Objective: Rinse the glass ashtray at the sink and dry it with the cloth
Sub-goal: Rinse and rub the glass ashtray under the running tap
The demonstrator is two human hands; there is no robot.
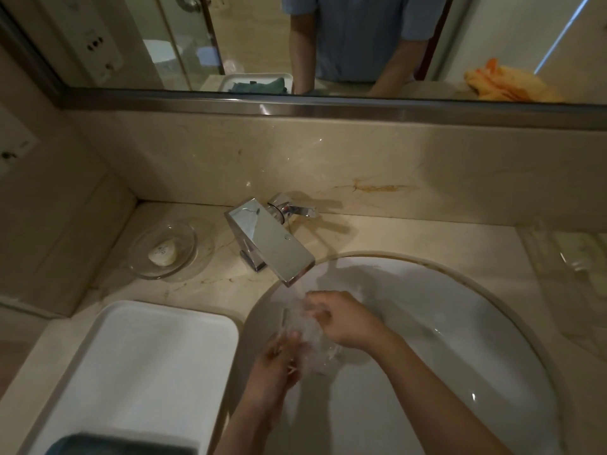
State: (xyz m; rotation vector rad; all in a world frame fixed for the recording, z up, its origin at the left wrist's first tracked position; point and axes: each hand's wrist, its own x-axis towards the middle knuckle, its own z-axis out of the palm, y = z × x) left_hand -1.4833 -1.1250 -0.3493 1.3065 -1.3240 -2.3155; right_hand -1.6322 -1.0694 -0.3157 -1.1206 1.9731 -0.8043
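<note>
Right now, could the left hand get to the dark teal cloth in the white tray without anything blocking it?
Probably yes, once it lets go. The left hand is holding the glass ashtray under the faucet stream with the right hand. The dark teal cloth lies in the white tray beside the sink, nothing between.

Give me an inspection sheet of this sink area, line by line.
Surface: beige marble counter, white sink.
Job's things: glass ashtray under running faucet; dark cloth in white tray.
Clutter: soap in glass dish.
Hands: left hand and right hand both hold the ashtray.
Cables: nothing seen.
Surroundings: mirror reflecting an orange cloth.
</note>
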